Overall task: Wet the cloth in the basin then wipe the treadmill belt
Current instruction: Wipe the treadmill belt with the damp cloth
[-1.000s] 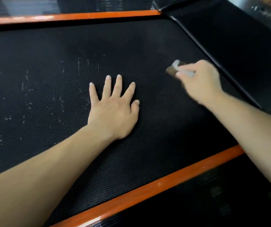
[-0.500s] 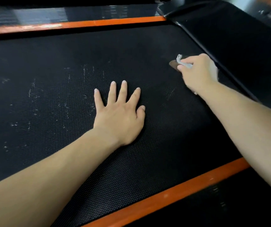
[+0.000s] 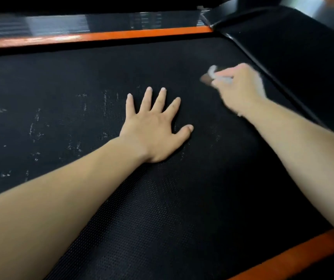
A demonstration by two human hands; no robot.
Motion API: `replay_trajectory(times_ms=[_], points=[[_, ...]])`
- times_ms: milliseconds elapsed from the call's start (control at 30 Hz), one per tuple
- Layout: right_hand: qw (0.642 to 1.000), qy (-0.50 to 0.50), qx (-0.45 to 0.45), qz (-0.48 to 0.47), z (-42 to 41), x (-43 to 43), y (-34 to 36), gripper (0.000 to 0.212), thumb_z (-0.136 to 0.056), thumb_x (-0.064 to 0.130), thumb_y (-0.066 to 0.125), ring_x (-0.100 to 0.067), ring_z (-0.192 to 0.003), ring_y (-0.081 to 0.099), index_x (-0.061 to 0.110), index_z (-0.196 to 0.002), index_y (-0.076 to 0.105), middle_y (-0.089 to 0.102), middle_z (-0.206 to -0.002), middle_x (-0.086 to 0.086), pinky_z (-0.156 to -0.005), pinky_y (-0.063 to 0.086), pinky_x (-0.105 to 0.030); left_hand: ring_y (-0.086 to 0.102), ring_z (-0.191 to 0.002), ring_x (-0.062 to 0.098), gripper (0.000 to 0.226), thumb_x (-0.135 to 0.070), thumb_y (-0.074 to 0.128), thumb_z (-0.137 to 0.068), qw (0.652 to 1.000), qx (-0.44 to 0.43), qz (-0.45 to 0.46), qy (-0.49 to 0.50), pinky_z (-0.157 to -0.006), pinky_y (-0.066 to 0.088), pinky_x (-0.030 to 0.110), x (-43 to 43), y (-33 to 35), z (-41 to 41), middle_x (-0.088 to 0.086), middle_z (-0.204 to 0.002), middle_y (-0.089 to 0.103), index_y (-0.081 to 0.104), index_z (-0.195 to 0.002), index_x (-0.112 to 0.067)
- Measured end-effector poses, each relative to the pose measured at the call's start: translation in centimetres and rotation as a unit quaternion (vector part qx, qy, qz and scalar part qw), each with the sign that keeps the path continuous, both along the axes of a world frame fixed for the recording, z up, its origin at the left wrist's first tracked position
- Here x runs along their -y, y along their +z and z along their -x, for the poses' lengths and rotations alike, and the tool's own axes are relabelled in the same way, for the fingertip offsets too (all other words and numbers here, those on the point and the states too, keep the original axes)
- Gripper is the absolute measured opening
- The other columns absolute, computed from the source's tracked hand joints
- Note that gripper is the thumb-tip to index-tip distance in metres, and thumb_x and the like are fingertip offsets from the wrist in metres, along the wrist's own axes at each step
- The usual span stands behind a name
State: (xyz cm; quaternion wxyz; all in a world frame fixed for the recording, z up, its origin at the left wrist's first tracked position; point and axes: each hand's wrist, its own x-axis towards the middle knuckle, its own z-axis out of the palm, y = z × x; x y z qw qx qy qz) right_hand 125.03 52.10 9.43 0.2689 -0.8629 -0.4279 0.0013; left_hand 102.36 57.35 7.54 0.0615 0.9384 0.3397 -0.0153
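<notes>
Left arm comes in from about 7 o'clock and the left hand (image 3: 154, 130) lies palm down, flat on the treadmill belt (image 3: 61, 77) near the middle of the view, fingers straight and spread toward 12, thumb out toward 3, holding nothing. Right arm comes in from 4 o'clock, and the right hand (image 3: 240, 87) is up around 1 o'clock, fingers curled in a fist round the cloth (image 3: 212, 70). It's blurry, so I can only make out a whitish bit poking out on the left side of the fist, with what looks like a brownish patch under it, right down at the belt. The belt has white scuff marks (image 3: 34, 128) over toward 9 o'clock. An orange strip (image 3: 121, 35) runs along the far edge, another orange strip (image 3: 295, 257) shows at 5 o'clock, and a black side cover (image 3: 303, 57) sits just right of the fist.
</notes>
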Motion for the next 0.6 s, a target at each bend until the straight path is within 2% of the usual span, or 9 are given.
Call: replay_trajectory(times_ms=[100,167,233,300,367,400,433,500,600], points=[[0.992,0.121,-0.007,0.018,1.4,0.3,-0.4,0.025,-0.089,0.044,0.064,-0.013,-0.092,0.057,0.040,-0.112,0.073,0.060,-0.104,0.007,-0.083,0.045,-0.032,-0.015,-0.155,0.028,0.083,-0.078,0.011,-0.089,1.000,0.004,-0.002,0.002,-0.120,-0.009,0.063,0.0,0.0,0.1,0.001,-0.170,-0.008,0.001,-0.160,-0.037],[0.998,0.067,0.016,0.009,-1.0,-1.2,0.1,0.026,-0.088,0.042,0.067,-0.013,-0.097,0.060,0.037,-0.112,0.074,0.063,-0.102,0.010,-0.087,0.045,-0.030,-0.016,-0.155,0.027,0.083,-0.078,0.012,-0.089,1.000,0.002,0.004,-0.003,-0.120,-0.009,0.063,-0.1,0.1,0.1,0.001,-0.170,-0.008,0.001,-0.160,-0.037],[1.000,-0.023,0.014,-0.010,-3.4,-3.2,0.7,0.025,-0.086,0.043,0.066,-0.021,-0.101,0.065,0.036,-0.108,0.075,0.069,-0.099,0.007,-0.093,0.050,-0.036,-0.017,-0.155,0.025,0.082,-0.077,0.014,-0.090,1.000,-0.001,0.023,0.001,-0.120,-0.011,0.062,-0.1,0.3,0.1,-0.001,-0.170,-0.010,0.001,-0.160,-0.038],[0.998,-0.056,0.016,-0.013,-3.6,-4.7,0.8,0.021,-0.088,0.040,0.064,-0.028,-0.100,0.066,0.034,-0.104,0.076,0.071,-0.098,0.003,-0.092,0.051,-0.042,-0.019,-0.154,0.022,0.078,-0.075,0.019,-0.092,0.998,0.002,0.064,0.025,-0.120,-0.014,0.059,-0.8,0.6,-0.5,-0.004,-0.169,-0.011,0.002,-0.160,-0.039],[1.000,0.004,0.000,0.003,-2.5,-5.2,0.2,0.020,-0.087,0.040,0.061,-0.026,-0.081,0.066,0.036,-0.102,0.076,0.068,-0.085,0.004,-0.071,0.054,-0.037,-0.019,-0.154,0.021,0.075,-0.071,0.023,-0.095,0.994,0.011,0.095,0.053,-0.119,-0.016,0.059,-1.7,1.0,-1.6,-0.003,-0.170,-0.011,0.006,-0.160,-0.039],[0.999,0.049,-0.012,0.014,-1.7,-4.8,0.0,0.019,-0.088,0.040,0.061,-0.019,-0.072,0.063,0.041,-0.103,0.074,0.063,-0.080,0.008,-0.059,0.050,-0.031,-0.019,-0.154,0.023,0.074,-0.071,0.022,-0.095,0.994,0.012,0.087,0.060,-0.118,-0.017,0.061,-2.2,1.0,-2.0,0.000,-0.170,-0.011,0.006,-0.160,-0.038],[0.995,0.099,-0.018,0.029,-1.0,-4.2,0.1,0.019,-0.090,0.039,0.063,-0.011,-0.069,0.060,0.045,-0.106,0.071,0.059,-0.082,0.010,-0.055,0.044,-0.027,-0.019,-0.154,0.026,0.075,-0.072,0.020,-0.094,0.996,0.011,0.070,0.062,-0.117,-0.016,0.063,-2.5,0.8,-2.3,0.002,-0.170,-0.011,0.006,-0.160,-0.038],[0.989,0.139,0.000,0.049,-1.8,-3.8,0.1,0.022,-0.091,0.039,0.066,-0.007,-0.078,0.059,0.042,-0.112,0.071,0.060,-0.092,0.010,-0.065,0.041,-0.023,-0.019,-0.154,0.029,0.076,-0.073,0.014,-0.093,0.998,0.004,0.039,0.059,-0.116,-0.014,0.067,-2.6,0.3,-2.6,0.005,-0.170,-0.011,0.003,-0.160,-0.038],[1.000,0.003,0.020,0.017,-5.9,-5.4,0.9,0.026,-0.087,0.043,0.068,-0.020,-0.101,0.065,0.037,-0.112,0.074,0.070,-0.104,0.005,-0.086,0.047,-0.029,-0.019,-0.154,0.031,0.076,-0.073,0.010,-0.093,0.999,0.003,0.019,0.051,-0.115,-0.013,0.069,-2.3,-0.3,-2.4,0.005,-0.170,-0.011,0.000,-0.160,-0.037]])
